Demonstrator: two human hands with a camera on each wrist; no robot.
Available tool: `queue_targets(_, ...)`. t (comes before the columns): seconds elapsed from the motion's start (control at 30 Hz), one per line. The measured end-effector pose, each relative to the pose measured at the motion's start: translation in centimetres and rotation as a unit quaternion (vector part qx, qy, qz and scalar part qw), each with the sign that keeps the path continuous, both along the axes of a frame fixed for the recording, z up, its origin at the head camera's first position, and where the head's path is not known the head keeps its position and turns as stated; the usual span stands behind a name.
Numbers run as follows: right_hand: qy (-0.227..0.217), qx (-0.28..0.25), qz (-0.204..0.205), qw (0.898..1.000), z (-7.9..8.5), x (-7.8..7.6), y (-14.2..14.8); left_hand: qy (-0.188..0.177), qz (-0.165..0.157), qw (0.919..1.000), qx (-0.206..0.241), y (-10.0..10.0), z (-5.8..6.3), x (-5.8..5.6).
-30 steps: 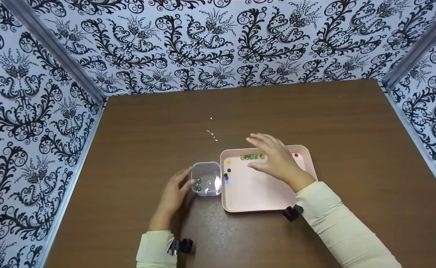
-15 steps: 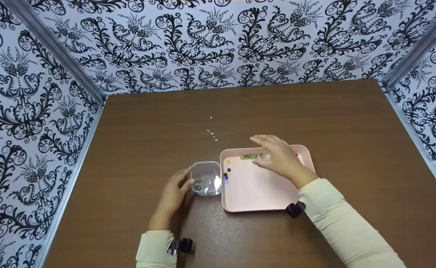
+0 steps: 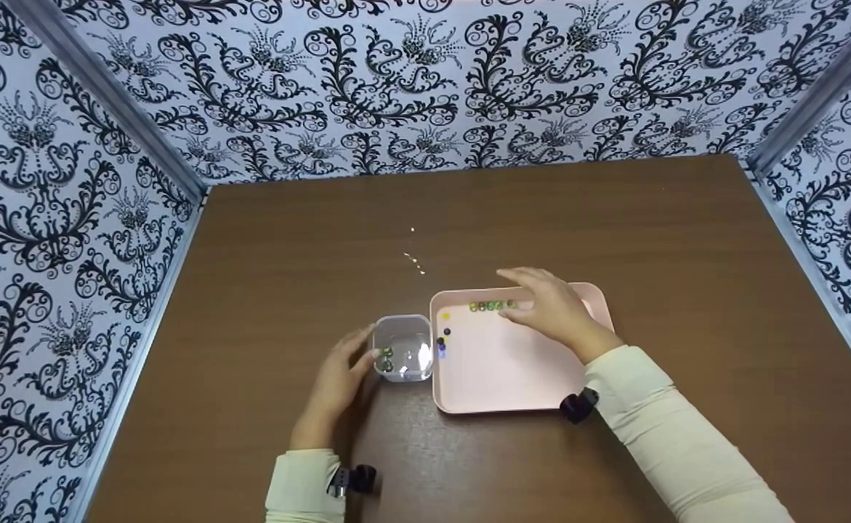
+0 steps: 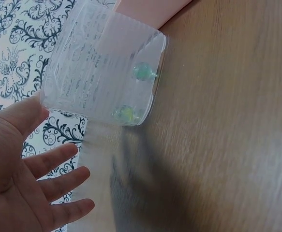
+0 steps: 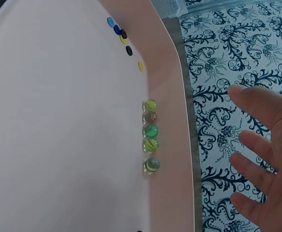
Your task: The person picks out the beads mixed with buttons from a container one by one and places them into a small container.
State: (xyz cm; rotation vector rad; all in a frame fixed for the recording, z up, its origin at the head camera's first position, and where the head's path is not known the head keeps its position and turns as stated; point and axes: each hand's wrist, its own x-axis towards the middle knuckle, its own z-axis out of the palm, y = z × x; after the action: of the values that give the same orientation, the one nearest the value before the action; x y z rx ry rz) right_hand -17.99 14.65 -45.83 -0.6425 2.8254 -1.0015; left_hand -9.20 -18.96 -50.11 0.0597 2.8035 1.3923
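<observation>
My left hand (image 3: 339, 374) is at the left side of a clear plastic container (image 3: 405, 325); thumb and forefinger touch its edge, the other fingers spread loosely. Two glass marbles (image 4: 141, 71) lie in the container. Over the back right of a pink tray (image 3: 498, 378), my right hand (image 3: 552, 312) hovers with relaxed fingers, holding nothing. Several glass marbles (image 5: 151, 131) stand in a row along the tray's far wall, one slightly apart from the others. Small flat discs in yellow, black and blue (image 5: 117, 30) lie along the tray's left side.
The container stands against the tray's left side on a brown wooden table (image 3: 287, 269). Small white specks (image 3: 414, 261) mark the table behind them. Walls with black-and-white scroll patterns (image 3: 418, 87) enclose the table at the back and sides.
My right hand has shifted a little to the right and toward me over the tray, uncovering the end marble before coming close to it again. The left hand and container have stayed put.
</observation>
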Motion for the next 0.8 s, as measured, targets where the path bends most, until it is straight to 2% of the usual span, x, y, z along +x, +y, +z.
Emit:
queue_targets(0.23,-0.039,-0.023,-0.014,0.999,-0.5,-0.3,0.5,-0.009,0.007,0.9999,0.006,0.0,0.1,0.0)
queue_targets(0.43,-0.073,-0.057,-0.019,0.995,-1.0,-0.6,1.0,-0.009,0.002,0.9995,0.029,0.0,0.2,0.1)
queue_targets(0.8,-0.084,-0.081,-0.025,0.993,-1.8,-0.8,1.6,-0.005,0.002,0.9997,0.024,0.0,0.2,0.0)
